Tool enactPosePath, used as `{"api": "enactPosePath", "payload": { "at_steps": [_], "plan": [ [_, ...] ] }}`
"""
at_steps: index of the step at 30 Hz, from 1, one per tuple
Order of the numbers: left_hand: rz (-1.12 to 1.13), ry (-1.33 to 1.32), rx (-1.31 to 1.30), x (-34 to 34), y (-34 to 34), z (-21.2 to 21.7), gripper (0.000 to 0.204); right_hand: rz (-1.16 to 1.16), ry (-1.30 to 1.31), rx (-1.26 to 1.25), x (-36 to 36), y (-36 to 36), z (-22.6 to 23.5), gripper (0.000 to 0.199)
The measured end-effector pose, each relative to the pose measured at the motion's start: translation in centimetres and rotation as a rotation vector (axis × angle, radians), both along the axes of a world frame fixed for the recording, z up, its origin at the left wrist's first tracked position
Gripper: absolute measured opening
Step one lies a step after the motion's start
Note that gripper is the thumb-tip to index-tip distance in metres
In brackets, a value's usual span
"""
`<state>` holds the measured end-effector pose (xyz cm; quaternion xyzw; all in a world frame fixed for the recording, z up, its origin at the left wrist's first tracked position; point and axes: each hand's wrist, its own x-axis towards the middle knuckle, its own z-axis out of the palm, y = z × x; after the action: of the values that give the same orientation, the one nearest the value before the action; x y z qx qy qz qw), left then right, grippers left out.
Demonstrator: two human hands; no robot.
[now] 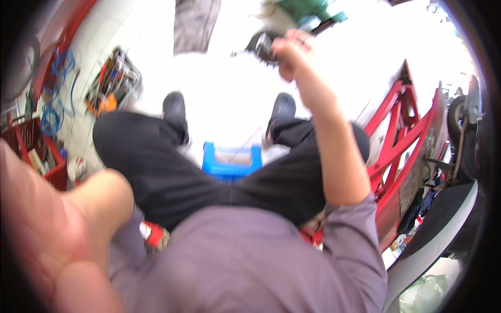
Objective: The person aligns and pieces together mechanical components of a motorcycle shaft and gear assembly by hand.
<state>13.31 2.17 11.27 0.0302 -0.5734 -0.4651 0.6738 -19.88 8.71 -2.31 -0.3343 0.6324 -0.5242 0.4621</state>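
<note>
My right hand [295,52] reaches out over the floor, its fingers closed on a dark metal part [259,46] that looks black and grey. Motion smears this part, so its exact kind is not clear. Large and blurred at the lower left is my left hand [55,235], raised close, with the palm showing. Its fingers run out of the picture at the dark rim, and nothing held shows there. Between my legs sits a blue plastic stool or box [232,168] with an opening in it.
Hand tools [113,83] lie heaped on the floor at the left, near blue hose [51,120] and a red crate [55,169]. A grey cloth [195,26] and a green machine [308,10] are ahead. A red metal frame [399,141] stands at the right.
</note>
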Motion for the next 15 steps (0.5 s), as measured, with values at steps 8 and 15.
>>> {"api": "enactPosePath", "payload": {
  "at_steps": [8, 15],
  "plan": [
    [-0.180, 0.139, 0.034, 4.4, -4.3, 0.5, 0.012, 0.041, -0.305, 0.069, 1.5, 0.7, 2.9, 0.011],
    [-0.316, 0.230, -0.067, 5.9, -4.0, 2.0, 0.012, -0.051, -0.342, 0.059, 1.9, 1.6, 4.3, 0.008]
  ]
}}
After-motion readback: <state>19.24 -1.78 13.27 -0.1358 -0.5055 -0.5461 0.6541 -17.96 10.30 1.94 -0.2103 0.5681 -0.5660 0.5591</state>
